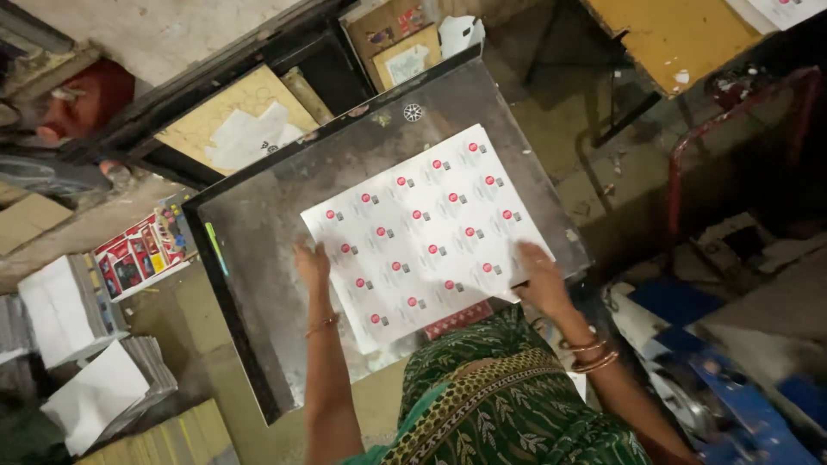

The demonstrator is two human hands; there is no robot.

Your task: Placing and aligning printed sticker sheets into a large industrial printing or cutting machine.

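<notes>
A large white printed sheet (426, 232) with rows of small red dots and grey marks lies on a dark metal table (267, 232). My left hand (312, 263) rests flat on the sheet's left edge, fingers spread. At the sheet's lower right corner, my right hand (538, 275) presses down on the edge, fingers on the paper. A red patterned piece (457, 319) peeks out under the sheet's near edge. Bangles circle both wrists.
Stacks of white paper (73, 306) (108, 392) sit on the floor at left, beside colourful printed sheets (138, 254). A yellow board (237, 120) leans behind the table. A blue machine (732, 405) stands at lower right, and a red metal frame (732, 120) at upper right.
</notes>
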